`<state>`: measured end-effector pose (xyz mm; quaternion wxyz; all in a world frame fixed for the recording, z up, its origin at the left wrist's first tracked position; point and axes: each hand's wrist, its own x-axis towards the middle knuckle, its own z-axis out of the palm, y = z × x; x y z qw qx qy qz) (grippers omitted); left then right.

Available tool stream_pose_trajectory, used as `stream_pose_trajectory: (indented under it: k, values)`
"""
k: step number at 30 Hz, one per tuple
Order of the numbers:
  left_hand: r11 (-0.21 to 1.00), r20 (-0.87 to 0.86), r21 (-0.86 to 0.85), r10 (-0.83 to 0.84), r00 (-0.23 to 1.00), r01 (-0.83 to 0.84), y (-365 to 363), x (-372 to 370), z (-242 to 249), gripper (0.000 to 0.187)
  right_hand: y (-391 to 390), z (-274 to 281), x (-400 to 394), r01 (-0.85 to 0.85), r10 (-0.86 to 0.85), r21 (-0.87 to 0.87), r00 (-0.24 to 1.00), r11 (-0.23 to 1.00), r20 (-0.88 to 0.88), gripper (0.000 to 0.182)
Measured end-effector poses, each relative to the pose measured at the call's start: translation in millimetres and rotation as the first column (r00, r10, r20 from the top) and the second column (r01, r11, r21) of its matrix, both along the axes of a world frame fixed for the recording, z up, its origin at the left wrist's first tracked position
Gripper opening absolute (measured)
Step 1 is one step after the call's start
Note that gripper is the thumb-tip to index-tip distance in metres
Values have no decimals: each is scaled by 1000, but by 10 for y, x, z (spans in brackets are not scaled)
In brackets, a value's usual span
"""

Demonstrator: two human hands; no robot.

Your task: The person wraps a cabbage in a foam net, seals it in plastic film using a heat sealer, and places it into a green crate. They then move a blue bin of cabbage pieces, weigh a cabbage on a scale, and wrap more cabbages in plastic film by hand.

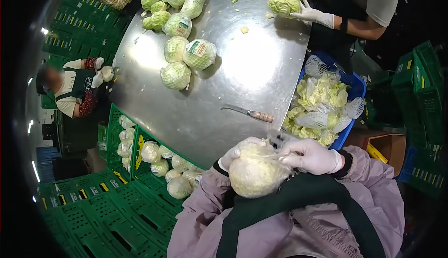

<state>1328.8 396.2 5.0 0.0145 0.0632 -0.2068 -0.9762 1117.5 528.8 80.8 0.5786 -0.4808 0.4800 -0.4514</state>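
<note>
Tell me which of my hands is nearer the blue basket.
Right. Your right hand, gripping the plastic film, is close to the blue basket; your left hand is farther off, across the cabbage.

1. Steel table [200, 118]: brightly lit; lg. blown-out glare [252, 62] at ctr., smaller hot spot [147, 50] toward L edge.
2. Lamps [35, 171], sm., white: far L of table.
3. Shadows: soft, on table; bkgd. R of table v. dark.
4. Lens: fisheye; surroundings bowed, blk. corners.
5. Blur: person's head [48, 78], L of table.
</note>
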Motion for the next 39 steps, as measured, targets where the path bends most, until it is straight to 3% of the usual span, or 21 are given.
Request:
stream_pose_trajectory:
  k: [1, 4, 6, 7, 8, 9, 10, 13, 14, 16, 18, 20, 22, 23, 24, 27, 31, 34, 35, 37, 39]
  values:
    - [1000, -2, -1, 0, 1000, 0, 14, -1, 5, 68, 95, 94, -61, -80, -30, 354, 955, 932, 296, 12]
    - [999, -32, 3, 49, 998, -49, 116, 35, -30, 65, 289, 112, -164, 45, -367, 519, 759, 854, 538, 11]
    - [958, -128, 50, 288, 949, -284, 252, 66, -134, 63, 443, -5, -227, 171, -480, 515, 678, 840, 557, 11]
    - [958, -128, 50, 287, 949, -283, 333, 125, -183, 63, 505, -24, -304, 431, -443, 124, 890, 894, 109, 12]
    - [920, -87, 146, 378, 922, -364, 412, 175, -197, 63, 499, 9, -332, 393, -509, -345, 777, 852, -372, 16]
    - [866, -35, 238, 460, 887, -440, 470, 204, -225, 62, 513, 76, -306, 736, -737, 60, 675, 675, 11, 15]
    - [867, -31, 238, 457, 889, -437, 525, 187, -273, 62, 501, 172, -270, 734, -916, 548, 322, 402, 241, 16]
    - [838, -111, 122, 544, 832, -532, 562, 33, -165, 70, 803, -40, -477, 469, -503, 210, 686, 858, 525, 20]
    - [896, -61, 192, 418, 906, -400, 434, -50, -36, 76, 818, -50, -485, 276, -288, 147, 592, 950, 752, 19]
    - [930, -29, 265, 273, 962, -256, 168, -197, 12, 82, 753, -23, -441, 218, -306, 222, 528, 951, 792, 18]
    - [986, -150, 165, 7, 989, 18, -92, -288, -76, 89, 589, -12, -443, 272, -268, 157, 440, 949, 857, 19]
    - [997, -85, 50, -48, 995, 52, -221, -349, 73, 88, 443, 75, -419, 260, -230, 118, 457, 958, 859, 18]
    - [868, 374, -285, -290, 881, 407, -327, -437, 247, 86, 296, 231, -359, 248, -197, 85, 471, 965, 860, 17]
    - [853, 72, -337, -399, 914, 399, -394, -446, 154, 72, 215, 340, -313, 220, -201, 108, 461, 969, 864, 16]
    - [830, 84, -294, -472, 878, 474, -394, -423, 113, 73, 134, 424, -262, 192, -207, 132, 451, 972, 868, 15]
    - [868, 115, -238, -420, 900, 435, -285, -410, -10, 80, -31, 514, -209, 169, -184, 120, 443, 978, 877, 14]
    - [991, 73, 87, -104, 992, 98, -2, -538, -181, 87, -237, 733, -67, -129, 31, 5, 275, 992, 961, 19]
    - [735, -301, 663, 88, 950, 142, 401, -756, -797, 88, -325, 794, -52, -175, 173, -126, 288, 976, 942, 20]
    - [583, -427, 767, 150, 892, 269, 460, -873, -749, 88, -343, 805, -73, -282, 428, -425, -55, 860, 902, 14]
    - [670, -509, 705, 247, 824, 234, 391, -889, -652, 79, -383, 845, -144, -147, 593, -893, -700, 426, 398, 8]
    - [777, -405, 623, 219, 887, 93, 278, -868, -460, 65, -147, 884, -533, -112, 736, -816, -377, 567, 563, 6]
